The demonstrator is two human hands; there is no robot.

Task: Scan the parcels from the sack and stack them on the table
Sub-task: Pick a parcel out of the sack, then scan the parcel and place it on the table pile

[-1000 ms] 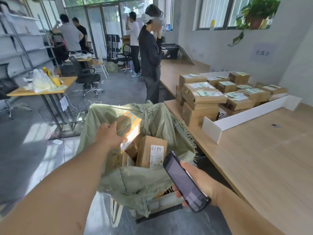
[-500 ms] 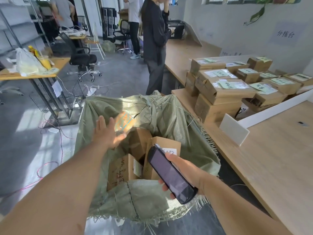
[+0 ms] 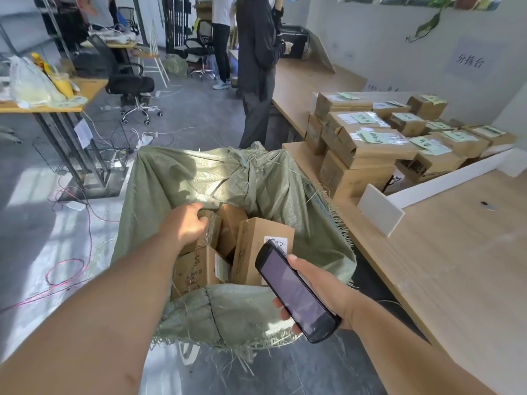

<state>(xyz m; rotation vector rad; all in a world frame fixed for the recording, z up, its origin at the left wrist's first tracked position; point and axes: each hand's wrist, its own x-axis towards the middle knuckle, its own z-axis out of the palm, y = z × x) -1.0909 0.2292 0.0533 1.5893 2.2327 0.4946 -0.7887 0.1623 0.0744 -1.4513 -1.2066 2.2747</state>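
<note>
The sack (image 3: pixel 199 178) is coarse woven cloth with frayed edges; its parcels (image 3: pixel 261 238) are matt cardboard. At three o'clock, the table (image 3: pixel 456 266) is smooth wood.

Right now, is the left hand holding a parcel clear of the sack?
No: the left hand grips a parcel down inside the sack, among other boxes, while the right hand holds the scanner.

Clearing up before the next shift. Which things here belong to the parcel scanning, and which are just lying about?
Job: sack, parcel the left hand grips, scanner in right hand, stacked parcels, table.
Lying about: office chair, plastic bag, floor cables, wire basket.
</note>
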